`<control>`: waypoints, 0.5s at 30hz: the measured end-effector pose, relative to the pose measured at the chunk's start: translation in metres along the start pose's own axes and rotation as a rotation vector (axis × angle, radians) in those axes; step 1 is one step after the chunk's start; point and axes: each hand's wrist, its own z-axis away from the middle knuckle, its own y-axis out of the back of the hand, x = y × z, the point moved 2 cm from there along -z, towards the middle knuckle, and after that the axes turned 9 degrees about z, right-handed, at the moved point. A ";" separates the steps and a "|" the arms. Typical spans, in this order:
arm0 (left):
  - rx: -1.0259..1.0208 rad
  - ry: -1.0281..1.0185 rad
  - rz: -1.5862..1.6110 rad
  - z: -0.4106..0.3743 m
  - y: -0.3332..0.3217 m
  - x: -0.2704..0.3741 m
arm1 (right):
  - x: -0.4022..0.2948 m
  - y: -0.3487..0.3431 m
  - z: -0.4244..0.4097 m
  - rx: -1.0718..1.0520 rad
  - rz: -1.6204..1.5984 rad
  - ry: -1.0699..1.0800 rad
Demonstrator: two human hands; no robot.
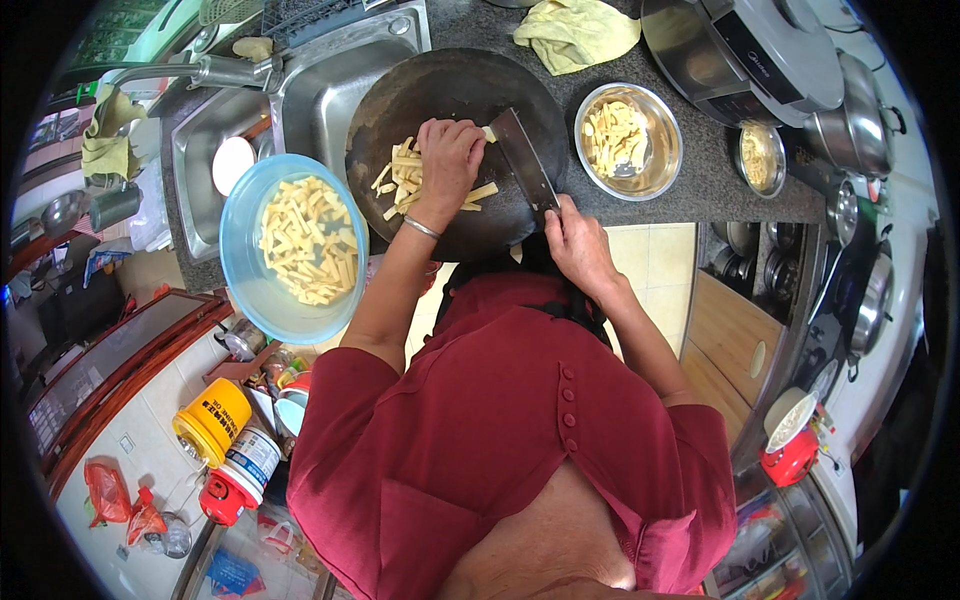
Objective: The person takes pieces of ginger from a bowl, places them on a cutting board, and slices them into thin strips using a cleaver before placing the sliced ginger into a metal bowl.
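Note:
A round, dark chopping board [480, 232] lies before me at the counter's edge. My left hand [448, 161] presses down with curled fingers on pale yellow vegetable strips [405, 174], hiding some of them. In my right hand [579, 244] is the handle of a cleaver [525, 159], its blade slanting up and left across the board. A small pale piece [490, 135] sits at the blade's far end, by my left fingertips. Left of the board, a light blue plastic basin [241, 300] holds many cut strips. To the right, a steel bowl [656, 174] contains more pale pieces.
A double steel sink [315, 127] with a faucet [232, 71] lies at the upper left. Behind the steel bowl are a yellow cloth [577, 34] and a Midea cooker [742, 60]. A smaller metal bowl [777, 161] of pale bits stands near the right wall.

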 end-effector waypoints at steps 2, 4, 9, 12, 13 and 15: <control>-0.010 -0.029 0.036 -0.002 -0.001 -0.004 | -0.003 0.002 -0.001 0.002 0.009 0.002; -0.020 -0.051 0.053 -0.003 -0.002 -0.007 | -0.003 0.002 -0.001 0.002 0.029 0.006; -0.027 -0.070 0.057 -0.002 -0.003 -0.010 | -0.003 0.000 -0.004 -0.019 0.123 0.026; -0.040 -0.051 0.036 -0.001 -0.004 -0.011 | -0.008 0.000 -0.007 -0.042 0.155 0.028; -0.040 -0.047 0.038 0.000 -0.004 -0.012 | -0.011 0.001 -0.009 -0.066 0.173 0.023; -0.042 -0.042 0.043 0.000 -0.004 -0.012 | -0.021 0.003 -0.016 -0.111 0.208 0.009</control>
